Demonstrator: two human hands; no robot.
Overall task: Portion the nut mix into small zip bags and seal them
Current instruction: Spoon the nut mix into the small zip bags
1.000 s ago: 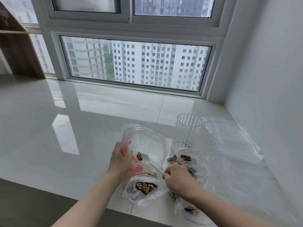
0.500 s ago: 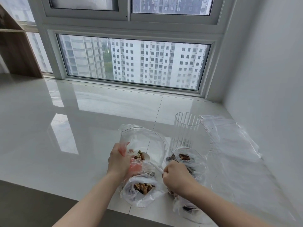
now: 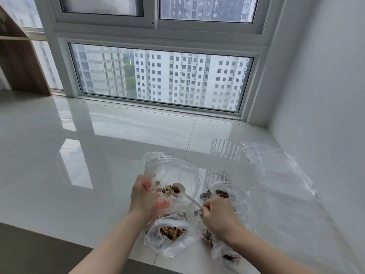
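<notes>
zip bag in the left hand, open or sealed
Open. The left hand holds the zip bag with its mouth spread wide, and the spoon of nuts sits inside the opening.

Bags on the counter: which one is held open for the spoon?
The clear zip bag pinched by the left hand, standing tallest; the loaded spoon sits at its mouth. The others lie untouched.

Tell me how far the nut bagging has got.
Done: nothing looks sealed; the bag of nuts nearest the counter's edge still gapes open.

In hand: the left hand holds a zip bag open while the right hand tips a loaded white spoon into its mouth.

Left: finish filling and seal it. Unused clear bags lie flat at the right beside the ribbed glass.
</notes>
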